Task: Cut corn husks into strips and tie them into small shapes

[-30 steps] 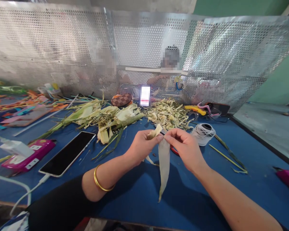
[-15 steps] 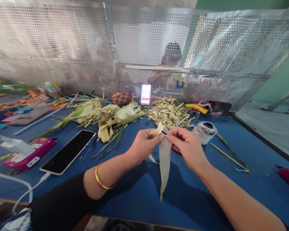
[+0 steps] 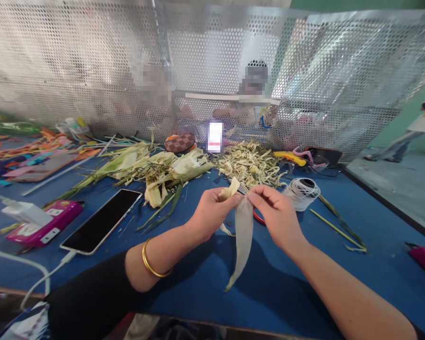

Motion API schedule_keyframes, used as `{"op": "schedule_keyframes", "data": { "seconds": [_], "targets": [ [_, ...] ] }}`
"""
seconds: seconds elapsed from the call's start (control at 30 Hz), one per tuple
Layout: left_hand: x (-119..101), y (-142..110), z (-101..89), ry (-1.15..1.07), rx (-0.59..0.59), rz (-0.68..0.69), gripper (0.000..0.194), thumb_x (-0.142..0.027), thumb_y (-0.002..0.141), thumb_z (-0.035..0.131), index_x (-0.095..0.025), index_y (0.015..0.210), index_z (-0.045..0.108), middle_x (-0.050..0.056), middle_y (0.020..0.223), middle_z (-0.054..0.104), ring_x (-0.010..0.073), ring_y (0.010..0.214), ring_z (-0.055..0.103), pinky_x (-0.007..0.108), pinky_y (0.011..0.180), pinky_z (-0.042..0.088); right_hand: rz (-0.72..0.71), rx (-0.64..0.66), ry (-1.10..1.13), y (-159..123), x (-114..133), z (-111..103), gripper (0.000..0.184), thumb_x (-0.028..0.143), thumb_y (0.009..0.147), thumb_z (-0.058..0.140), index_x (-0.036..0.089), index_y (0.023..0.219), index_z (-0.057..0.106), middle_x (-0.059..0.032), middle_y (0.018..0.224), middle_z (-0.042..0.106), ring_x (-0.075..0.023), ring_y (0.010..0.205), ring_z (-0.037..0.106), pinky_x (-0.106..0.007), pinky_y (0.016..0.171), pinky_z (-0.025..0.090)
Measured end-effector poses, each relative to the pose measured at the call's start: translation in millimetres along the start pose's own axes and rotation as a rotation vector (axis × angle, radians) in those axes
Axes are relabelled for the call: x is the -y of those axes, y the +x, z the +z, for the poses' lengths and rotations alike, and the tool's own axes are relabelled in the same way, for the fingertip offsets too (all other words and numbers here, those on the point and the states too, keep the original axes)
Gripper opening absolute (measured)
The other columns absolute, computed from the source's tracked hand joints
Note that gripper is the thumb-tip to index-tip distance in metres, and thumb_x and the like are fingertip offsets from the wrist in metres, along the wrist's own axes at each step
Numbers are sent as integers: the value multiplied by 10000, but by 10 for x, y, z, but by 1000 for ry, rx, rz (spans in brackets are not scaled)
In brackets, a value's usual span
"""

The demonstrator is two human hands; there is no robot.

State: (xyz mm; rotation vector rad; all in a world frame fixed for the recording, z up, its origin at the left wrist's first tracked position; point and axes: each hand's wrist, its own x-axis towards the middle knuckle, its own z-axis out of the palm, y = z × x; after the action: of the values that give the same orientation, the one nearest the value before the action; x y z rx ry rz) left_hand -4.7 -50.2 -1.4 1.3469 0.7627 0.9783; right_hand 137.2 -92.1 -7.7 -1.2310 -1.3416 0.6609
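Between my two hands hangs a pale corn husk point(image 3: 244, 231), its pointed tip dangling over the blue table. My left hand point(image 3: 214, 210) is closed on the husk's upper part, thumb against fingers, and a curled yellowish end sticks up above the thumb. Close beside it, my right hand point(image 3: 274, 212) pinches the husk's gathered top edge with the fingertips. Behind the hands lies a pair of scissors point(image 3: 259, 218) with a red handle, mostly hidden. A small husk scrap point(image 3: 227, 230) is seen just left of the hanging piece.
Corn husks point(image 3: 152, 172) lie at back left, shredded husk strips point(image 3: 250, 163) at back centre. A white thread spool point(image 3: 302, 193) stands right. A charging phone point(image 3: 102, 222) and a magenta power strip point(image 3: 46, 224) lie left. A perforated metal screen point(image 3: 212, 52) borders the table's back.
The husk's hanging tip has swung a little to the left, and the piece now bends. Both hands keep their grip almost in place. A person at far right shows more fully.
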Motion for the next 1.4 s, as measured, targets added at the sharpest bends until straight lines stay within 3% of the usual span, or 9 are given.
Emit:
{"op": "schedule_keyframes", "data": {
  "seconds": [0.1, 0.2, 0.5, 0.6, 0.73, 0.87, 1.07, 1.4],
  "targets": [
    [-13, 3, -2, -11, -11, -9, 343, -417, 675, 661, -169, 533, 471, -85, 467, 318, 45, 452, 233, 208, 446, 214, 107, 33, 204, 23, 20, -5, 274, 463, 779, 610, 197, 717, 634, -4, 649, 587, -146, 623, 521, -282, 605, 433],
    [-6, 3, -5, -1, -9, -17, 328, -411, 672, 661, -168, 542, 485, -84, 472, 335, 47, 452, 243, 208, 446, 219, 170, 46, 237, 35, 23, 9, 243, 427, 706, 691, 190, 714, 640, 6, 640, 588, -135, 610, 516, -269, 588, 424],
    [11, 16, 3, 29, -30, -16, 368, -440, 659, 671, -169, 529, 458, -85, 474, 321, 45, 453, 232, 207, 439, 200, 50, -13, -1, 20, -25, 9, 181, 344, 743, 647, 182, 681, 592, 34, 592, 515, -104, 545, 427, -242, 509, 328],
    [24, 24, 1, 19, -46, -27, 366, -447, 657, 676, -168, 534, 472, -87, 461, 319, 44, 441, 230, 207, 434, 203, 50, -16, 33, 15, 1, 14, 182, 355, 749, 644, 186, 697, 601, 30, 614, 530, -108, 569, 453, -241, 529, 352],
    [55, 32, -12, 15, -78, -10, 356, -445, 672, 669, -162, 547, 495, -82, 465, 350, 41, 436, 234, 205, 430, 197, 216, 26, 241, 17, 34, 31, 248, 412, 681, 705, 189, 744, 616, 15, 653, 586, -130, 616, 526, -264, 589, 422],
    [47, 29, -22, -15, -77, -31, 370, -461, 680, 672, -166, 559, 484, -87, 451, 345, 36, 419, 222, 207, 413, 173, 343, 33, 276, 21, 25, 40, 281, 407, 613, 760, 180, 688, 612, 20, 613, 575, -113, 578, 502, -252, 564, 408],
    [-11, 4, 2, -44, 6, -72, 336, -436, 615, 738, -156, 597, 553, -88, 451, 353, 33, 414, 245, 203, 408, 190, 275, -32, 334, 38, -18, 46, 241, 374, 620, 760, 187, 674, 617, 31, 614, 569, -113, 587, 498, -250, 566, 398],
    [44, 36, -6, -44, -96, -36, 348, -417, 616, 737, -164, 535, 512, -82, 445, 350, 42, 430, 261, 200, 421, 227, 83, -137, 201, 0, -28, 63, 156, 338, 701, 693, 203, 699, 614, 28, 611, 557, -123, 587, 478, -264, 563, 386]
  ]
}}
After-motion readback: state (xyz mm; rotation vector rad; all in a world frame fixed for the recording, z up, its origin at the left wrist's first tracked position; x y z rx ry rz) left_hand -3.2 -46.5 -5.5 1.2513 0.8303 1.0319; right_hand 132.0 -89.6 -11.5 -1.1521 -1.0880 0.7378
